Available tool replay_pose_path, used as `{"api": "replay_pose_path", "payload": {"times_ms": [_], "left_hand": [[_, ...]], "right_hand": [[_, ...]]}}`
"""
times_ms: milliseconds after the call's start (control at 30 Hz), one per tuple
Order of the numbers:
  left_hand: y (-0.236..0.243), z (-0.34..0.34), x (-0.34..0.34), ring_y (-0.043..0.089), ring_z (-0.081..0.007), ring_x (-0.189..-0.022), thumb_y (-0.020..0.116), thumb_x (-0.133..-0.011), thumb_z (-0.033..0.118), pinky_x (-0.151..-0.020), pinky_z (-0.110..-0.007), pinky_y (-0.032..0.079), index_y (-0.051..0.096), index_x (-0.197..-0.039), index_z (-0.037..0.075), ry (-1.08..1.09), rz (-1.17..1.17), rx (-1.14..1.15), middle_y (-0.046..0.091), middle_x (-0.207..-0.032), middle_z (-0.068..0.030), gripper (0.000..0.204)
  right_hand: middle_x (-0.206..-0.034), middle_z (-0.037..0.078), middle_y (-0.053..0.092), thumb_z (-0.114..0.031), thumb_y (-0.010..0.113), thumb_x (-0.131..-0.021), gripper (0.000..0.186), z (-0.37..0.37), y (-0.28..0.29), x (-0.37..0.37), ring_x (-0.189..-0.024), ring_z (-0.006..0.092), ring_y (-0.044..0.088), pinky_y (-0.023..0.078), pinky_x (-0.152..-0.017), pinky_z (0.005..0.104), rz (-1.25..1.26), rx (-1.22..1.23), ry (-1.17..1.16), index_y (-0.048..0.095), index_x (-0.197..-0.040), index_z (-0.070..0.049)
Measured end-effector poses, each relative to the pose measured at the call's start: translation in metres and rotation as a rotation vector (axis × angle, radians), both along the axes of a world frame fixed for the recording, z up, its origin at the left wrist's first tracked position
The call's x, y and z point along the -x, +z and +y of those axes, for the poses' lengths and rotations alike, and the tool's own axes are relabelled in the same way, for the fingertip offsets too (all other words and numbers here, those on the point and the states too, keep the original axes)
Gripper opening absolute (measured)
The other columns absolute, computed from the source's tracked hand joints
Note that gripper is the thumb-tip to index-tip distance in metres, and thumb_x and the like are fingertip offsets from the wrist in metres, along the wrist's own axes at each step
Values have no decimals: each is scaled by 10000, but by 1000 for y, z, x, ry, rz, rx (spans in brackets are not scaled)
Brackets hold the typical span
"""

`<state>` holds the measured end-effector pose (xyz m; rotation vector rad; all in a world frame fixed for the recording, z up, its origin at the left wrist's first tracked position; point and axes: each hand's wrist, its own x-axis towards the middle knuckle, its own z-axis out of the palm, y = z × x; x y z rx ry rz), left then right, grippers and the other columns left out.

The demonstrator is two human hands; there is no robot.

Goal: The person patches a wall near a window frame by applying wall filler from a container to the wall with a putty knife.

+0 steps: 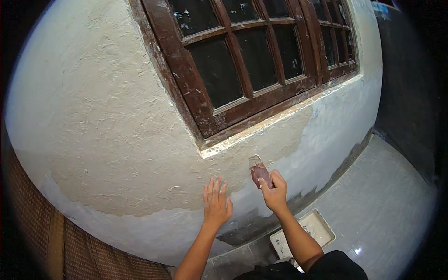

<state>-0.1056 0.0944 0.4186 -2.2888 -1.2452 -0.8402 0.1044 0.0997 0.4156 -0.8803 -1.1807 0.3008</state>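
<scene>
In my right hand (275,190) is a short, flat hand tool (260,173) with a dark red body and a pale, smeared end, whose exact kind I cannot make out. Its pale end points up toward the wall just below the window. My thumb lies along the tool's near face, with the fingers curled round its side. My left hand (216,204) is raised with its fingers stretched upward, at or against the textured cream coating (126,140) on the wall; actual contact is hard to tell. Below that coating runs a smoother grey-white band (154,233).
A brown wooden window (205,112) with dark panes sits above my hands, its frame smeared white. On the grey tiled floor (382,186), a white tray (330,227) holds cream material beside my right forearm. Woven brown panels (88,242) stand at lower left; a dark surface (406,93) rises at right.
</scene>
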Motion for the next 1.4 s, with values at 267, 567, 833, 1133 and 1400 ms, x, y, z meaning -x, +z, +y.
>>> {"api": "replay_pose_path", "payload": {"times_ms": [267, 567, 833, 1133, 1400], "left_hand": [[6, 21, -29, 238, -429, -1416, 612, -774, 109, -1132, -591, 184, 430, -1348, 17, -52, 38, -19, 324, -1505, -198, 609], [14, 36, -44, 207, -397, -1444, 610, -779, 131, -1148, -586, 148, 413, -1380, 27, -56, 121, -34, 293, -1538, -179, 641], [20, 37, -35, 228, -394, -1439, 612, -775, 141, -1150, -582, 156, 410, -1388, 39, -17, 147, -49, 299, -1537, -171, 653], [13, 37, -35, 220, -394, -1440, 618, -776, 154, -1145, -590, 147, 406, -1398, 47, 5, 155, -34, 294, -1542, -163, 665], [15, 34, -48, 226, -388, -1439, 602, -791, 157, -1148, -586, 136, 421, -1388, 44, -23, 145, -20, 300, -1538, -170, 634]], "right_hand": [[-758, 112, 508, 37, 658, -774, 144, 17, 6, -28, -652, 238, 495, 402, -572, 354, -103, -83, -201, 519, -745, 10], [-768, 91, 492, -12, 665, -654, 174, 55, 6, -36, -811, 302, 529, 463, -681, 402, -607, -350, -438, 515, -721, -68], [-732, 55, 458, -86, 613, -696, 112, 79, 1, -30, -730, 248, 485, 430, -673, 376, -763, -429, -492, 502, -698, -104], [-765, 46, 459, -156, 574, -742, 62, 96, -7, -16, -773, 230, 486, 387, -727, 377, -877, -337, -516, 530, -758, -115], [-813, 63, 499, -109, 597, -713, 85, 71, -18, -28, -811, 261, 513, 401, -720, 390, -876, -360, -425, 539, -774, -103]]}}
